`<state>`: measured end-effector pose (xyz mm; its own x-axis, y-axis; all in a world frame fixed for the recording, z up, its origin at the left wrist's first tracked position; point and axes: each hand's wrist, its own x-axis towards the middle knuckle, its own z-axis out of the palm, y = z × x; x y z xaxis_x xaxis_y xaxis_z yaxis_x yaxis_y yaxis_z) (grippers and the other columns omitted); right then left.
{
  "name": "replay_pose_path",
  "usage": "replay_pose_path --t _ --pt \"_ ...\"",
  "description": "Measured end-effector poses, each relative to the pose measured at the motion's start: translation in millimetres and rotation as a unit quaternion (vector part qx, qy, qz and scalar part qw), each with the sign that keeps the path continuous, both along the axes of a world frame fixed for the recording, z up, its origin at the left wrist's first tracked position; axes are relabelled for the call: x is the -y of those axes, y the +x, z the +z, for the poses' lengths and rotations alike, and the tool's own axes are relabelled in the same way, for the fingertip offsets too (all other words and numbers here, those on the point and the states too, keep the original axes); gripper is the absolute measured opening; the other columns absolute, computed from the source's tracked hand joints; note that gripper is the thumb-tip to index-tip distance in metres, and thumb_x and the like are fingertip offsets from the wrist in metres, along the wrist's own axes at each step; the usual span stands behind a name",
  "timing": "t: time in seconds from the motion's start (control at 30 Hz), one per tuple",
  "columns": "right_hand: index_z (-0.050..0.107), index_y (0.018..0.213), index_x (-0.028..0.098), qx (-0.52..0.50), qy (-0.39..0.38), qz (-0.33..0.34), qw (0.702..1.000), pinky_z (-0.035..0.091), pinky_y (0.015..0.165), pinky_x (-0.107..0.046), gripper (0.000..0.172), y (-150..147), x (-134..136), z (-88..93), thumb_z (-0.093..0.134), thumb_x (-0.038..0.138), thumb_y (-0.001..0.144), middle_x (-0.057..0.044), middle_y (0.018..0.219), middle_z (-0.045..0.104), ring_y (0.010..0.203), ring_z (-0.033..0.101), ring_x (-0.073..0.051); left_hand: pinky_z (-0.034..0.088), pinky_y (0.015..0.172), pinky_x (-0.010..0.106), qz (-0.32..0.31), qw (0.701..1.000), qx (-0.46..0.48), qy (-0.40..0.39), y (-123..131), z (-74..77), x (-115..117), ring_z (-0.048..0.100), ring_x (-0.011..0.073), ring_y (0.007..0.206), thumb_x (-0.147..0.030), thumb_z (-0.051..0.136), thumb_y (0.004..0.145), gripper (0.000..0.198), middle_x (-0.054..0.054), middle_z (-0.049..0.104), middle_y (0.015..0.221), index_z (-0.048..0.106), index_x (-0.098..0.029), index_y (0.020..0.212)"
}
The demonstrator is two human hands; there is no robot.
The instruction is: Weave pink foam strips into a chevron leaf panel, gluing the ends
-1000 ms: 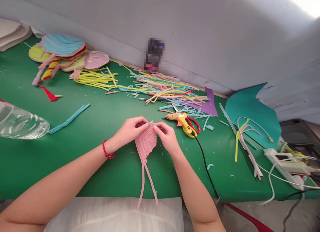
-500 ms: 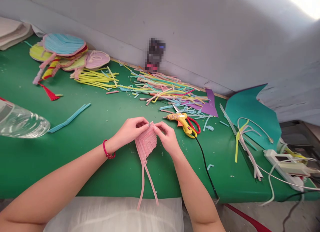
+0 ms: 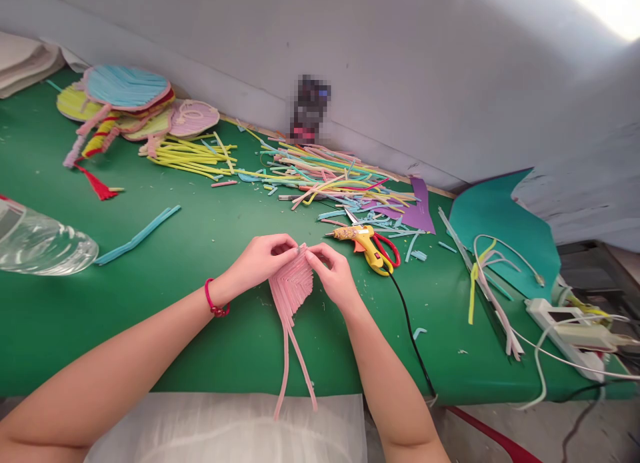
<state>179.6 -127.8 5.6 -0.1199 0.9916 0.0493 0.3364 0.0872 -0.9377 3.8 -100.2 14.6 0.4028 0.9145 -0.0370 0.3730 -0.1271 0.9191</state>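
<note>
A pink piece made of fuzzy stems laid side by side hangs between my hands, with two long loose stems trailing down toward the table's front edge. My left hand, with a red bracelet on the wrist, pinches its upper left edge. At the top right, my right hand grips the same piece between thumb and forefinger. A yellow glue gun lies just right of my right hand, over red-handled scissors.
Colourful stems are heaped along the wall. Finished fans lie at the back left, above a clear bottle. Blue stems lie near it. On the right are a teal sheet and a power strip with cables.
</note>
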Motion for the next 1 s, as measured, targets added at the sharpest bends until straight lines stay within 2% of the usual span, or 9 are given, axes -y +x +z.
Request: replay_pose_path --t 0.87,1.0 --pt "0.064 0.081 0.019 0.006 -0.006 -0.008 1.0 0.047 0.074 -0.028 0.022 0.0 -0.7 0.1 0.054 0.038 0.084 -0.002 0.082 0.064 0.078 0.058 -0.016 0.045 0.068 0.027 -0.004 1.0 -0.003 -0.002 -1.1 -2.1 -0.8 0.059 0.0177 0.077 -0.044 0.044 0.085 0.033 0.002 0.069 0.084 0.065 -0.019 0.082" --pt "0.064 0.081 0.019 0.009 -0.007 -0.009 1.0 0.046 0.075 -0.028 0.021 0.3 -1.3 -0.5 0.054 0.038 0.084 -0.002 0.083 0.064 0.08 0.058 -0.017 0.047 0.07 0.027 -0.019 1.0 0.009 -0.015 -2.6 -1.9 -1.9 0.06 0.0181 0.08 -0.047 0.047 0.084 0.033 0.003 0.069 0.088 0.065 -0.019 0.086"
